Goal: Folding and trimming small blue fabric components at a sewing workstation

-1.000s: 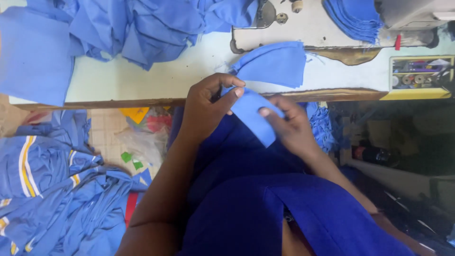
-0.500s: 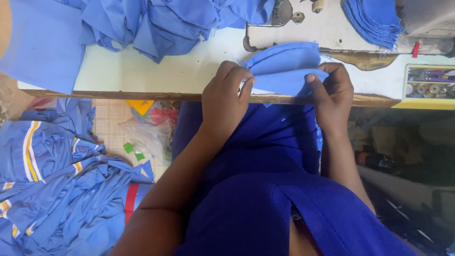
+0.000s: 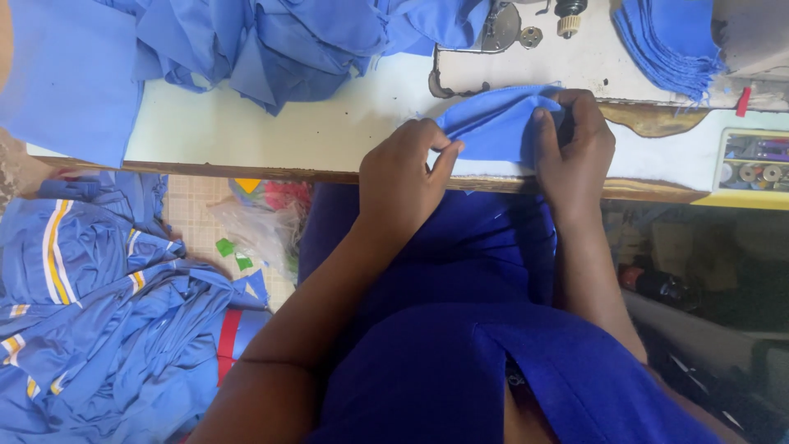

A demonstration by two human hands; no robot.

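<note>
Your left hand (image 3: 407, 177) and right hand (image 3: 575, 144) pinch the folded light-blue fabric piece (image 3: 493, 123) at the white table (image 3: 271, 131) edge; fold aligned, unstitched, stacked cut blue fabric pieces (image 3: 670, 41) beyond right hand remain

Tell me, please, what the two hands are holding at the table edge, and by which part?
Both hold a folded light-blue fabric piece: the left hand pinches its near left edge, the right hand grips its right end.

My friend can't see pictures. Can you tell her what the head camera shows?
Two hands, left hand and right hand, pinch a folded light blue cloth piece at the edge of a white sewing table. More blue fabric lies piled behind it.
</note>
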